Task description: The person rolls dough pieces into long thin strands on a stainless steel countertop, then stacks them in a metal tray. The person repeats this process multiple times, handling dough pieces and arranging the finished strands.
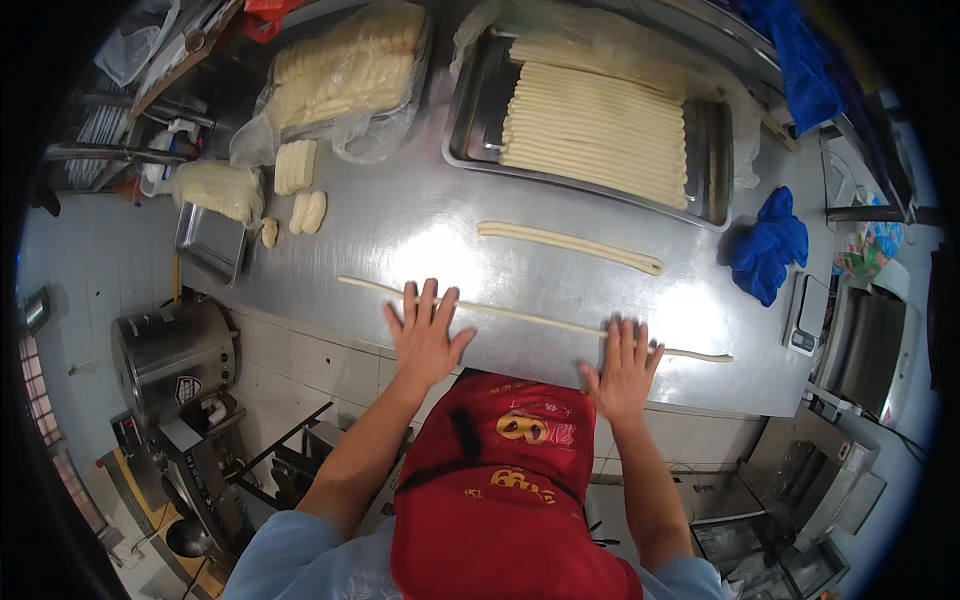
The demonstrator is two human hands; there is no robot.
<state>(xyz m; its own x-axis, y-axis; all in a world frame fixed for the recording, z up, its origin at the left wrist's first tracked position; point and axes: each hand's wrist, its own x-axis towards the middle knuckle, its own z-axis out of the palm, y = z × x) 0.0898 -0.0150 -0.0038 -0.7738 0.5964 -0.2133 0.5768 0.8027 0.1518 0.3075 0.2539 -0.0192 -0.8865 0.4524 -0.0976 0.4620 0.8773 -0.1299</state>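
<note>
A long thin rope of dough (529, 318) lies across the steel table (360, 225) before me. My left hand (426, 334) rests palm down on it, fingers spread, left of its middle. Nearer its right end, my right hand (621, 367) presses on it in the same way. Both ends of the rope stick out past my hands. Beyond it lies a folded double strand of dough (570, 246), touched by neither hand. Farther back, a metal tray holds many dough strands (592, 135) side by side, partly under clear plastic.
At the back left stands a plastic-covered tray of dough pieces (345, 67). Small dough blocks (295, 166) and lumps (308, 212) lie left, by a small metal tray (212, 240). A blue cloth (770, 247) and a digital scale (807, 313) are at the right.
</note>
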